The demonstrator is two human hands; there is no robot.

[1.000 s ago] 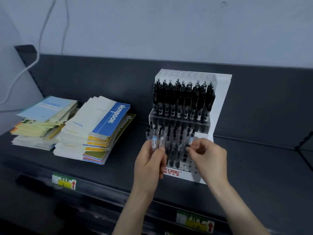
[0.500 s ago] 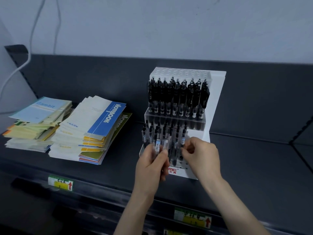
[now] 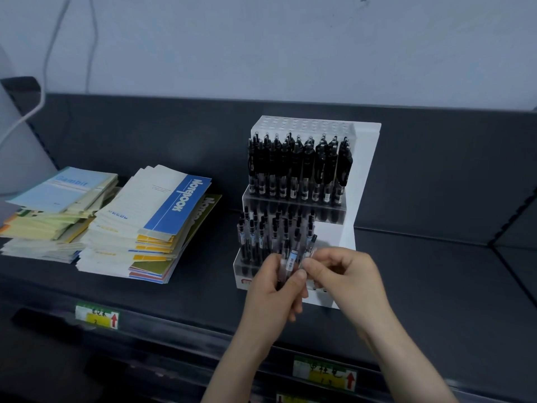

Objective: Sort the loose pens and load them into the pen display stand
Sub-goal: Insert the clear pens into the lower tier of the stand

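A shop; price-tagged shelf [image 3: 436,286], stacked notebooks [image 3: 151,225].

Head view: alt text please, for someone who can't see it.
Left hand grips a bundle of clear pens, right hand pinches a single pen, before a white pen display stand on a dark shelf. Notebook stacks lie to its left.

Dark shelf [image 3: 436,271], pen display stand [image 3: 364,181], two notebook stacks [image 3: 151,222]

"Gambit" was on the light-blue notebook [image 3: 62,189], left of frame. "NOTEBOOK" was on the blue-banded notebook [image 3: 177,199], centre-left. Handwriting on the shelf tags [image 3: 97,315] was illegible.
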